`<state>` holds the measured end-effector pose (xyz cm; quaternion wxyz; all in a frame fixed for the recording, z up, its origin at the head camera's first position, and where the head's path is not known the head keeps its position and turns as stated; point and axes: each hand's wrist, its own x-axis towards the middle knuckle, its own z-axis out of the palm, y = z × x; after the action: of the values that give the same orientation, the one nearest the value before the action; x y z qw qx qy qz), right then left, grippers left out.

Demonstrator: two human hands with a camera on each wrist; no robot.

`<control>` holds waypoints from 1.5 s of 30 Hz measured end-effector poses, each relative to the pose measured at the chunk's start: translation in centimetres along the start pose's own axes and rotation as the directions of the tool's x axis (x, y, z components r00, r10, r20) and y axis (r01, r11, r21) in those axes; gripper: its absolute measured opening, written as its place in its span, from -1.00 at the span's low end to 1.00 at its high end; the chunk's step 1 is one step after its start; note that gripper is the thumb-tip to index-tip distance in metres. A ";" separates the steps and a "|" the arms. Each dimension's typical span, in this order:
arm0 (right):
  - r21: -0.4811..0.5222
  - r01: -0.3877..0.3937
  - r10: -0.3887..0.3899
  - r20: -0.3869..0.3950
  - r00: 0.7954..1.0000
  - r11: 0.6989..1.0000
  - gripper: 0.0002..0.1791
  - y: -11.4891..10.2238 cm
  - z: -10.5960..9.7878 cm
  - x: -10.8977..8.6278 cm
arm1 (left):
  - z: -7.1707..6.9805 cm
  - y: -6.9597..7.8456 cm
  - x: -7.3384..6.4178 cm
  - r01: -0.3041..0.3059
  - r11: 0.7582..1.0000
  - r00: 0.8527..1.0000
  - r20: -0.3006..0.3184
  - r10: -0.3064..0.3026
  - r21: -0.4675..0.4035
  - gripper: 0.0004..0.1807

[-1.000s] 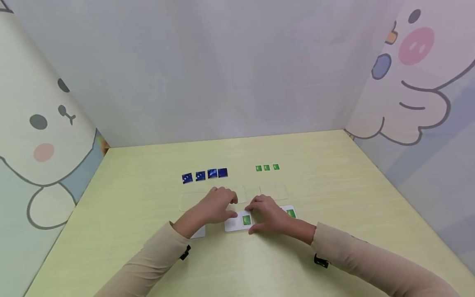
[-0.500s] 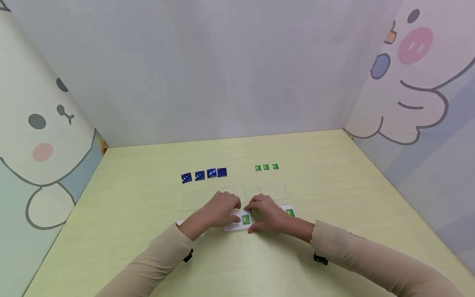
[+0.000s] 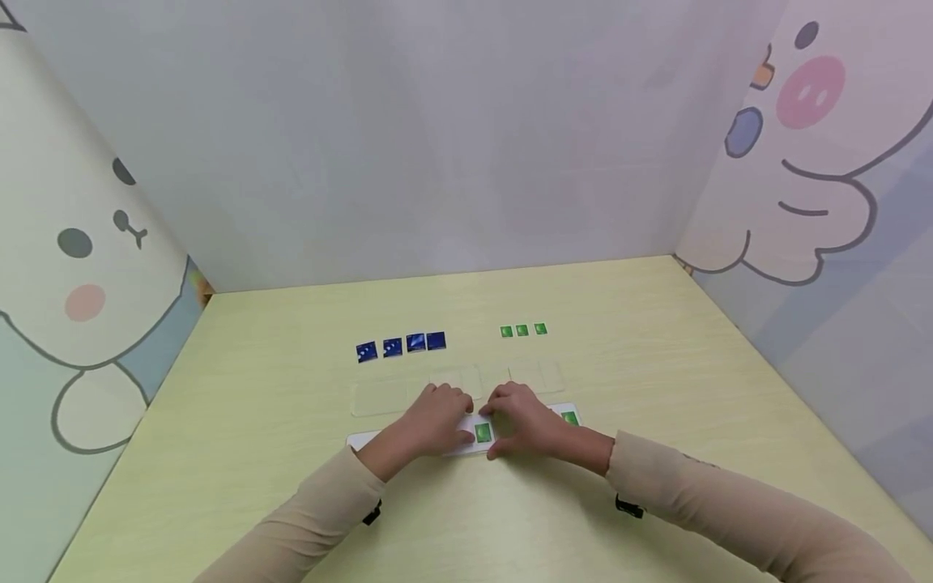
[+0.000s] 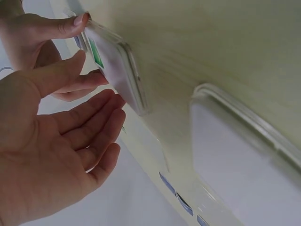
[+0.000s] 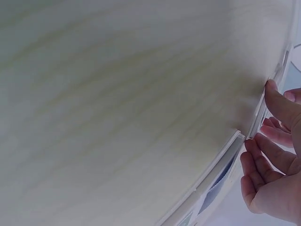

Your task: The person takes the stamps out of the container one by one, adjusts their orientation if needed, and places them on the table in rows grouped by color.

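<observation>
In the head view, my right hand (image 3: 526, 423) holds the right end of a flat white case (image 4: 120, 73), thumb on the near edge and fingertips at the far edge. A small green picture card (image 3: 483, 433) lies on the case's white face, between my two hands. My left hand (image 3: 436, 419) is over the left part of the same case. In the left wrist view its fingers (image 4: 96, 127) are relaxed, with fingertips right at the case's edge and the thumb apart over its face. My forearm and palm hide part of the case.
Another white case (image 4: 240, 160) lies left, partly under my left forearm, and one with a green card (image 3: 570, 418) lies right. Behind are three clear plastic pieces (image 3: 381, 395), several blue square cards (image 3: 415, 342) and three small green cards (image 3: 521, 330). Printed curtains (image 3: 437, 146) enclose the table (image 3: 619, 324).
My left hand has shifted slightly right and nearer to the green card on the middle case, its thumb dropping lower. My right hand keeps its hold on the case in the same place.
</observation>
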<state>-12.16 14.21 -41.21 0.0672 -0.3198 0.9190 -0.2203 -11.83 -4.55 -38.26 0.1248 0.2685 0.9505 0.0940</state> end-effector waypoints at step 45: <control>-0.012 -0.008 0.008 0.006 1.000 1.000 -0.40 0.0 -0.2 0.5 | 1.2 1.9 1.0 0.107 0.991 0.994 -0.041 -0.104 0.078 -0.48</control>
<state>-12.60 13.98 -41.06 0.0689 -0.3173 0.9213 -0.2137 -11.38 -2.25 -39.13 0.1011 0.2208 0.9686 0.0540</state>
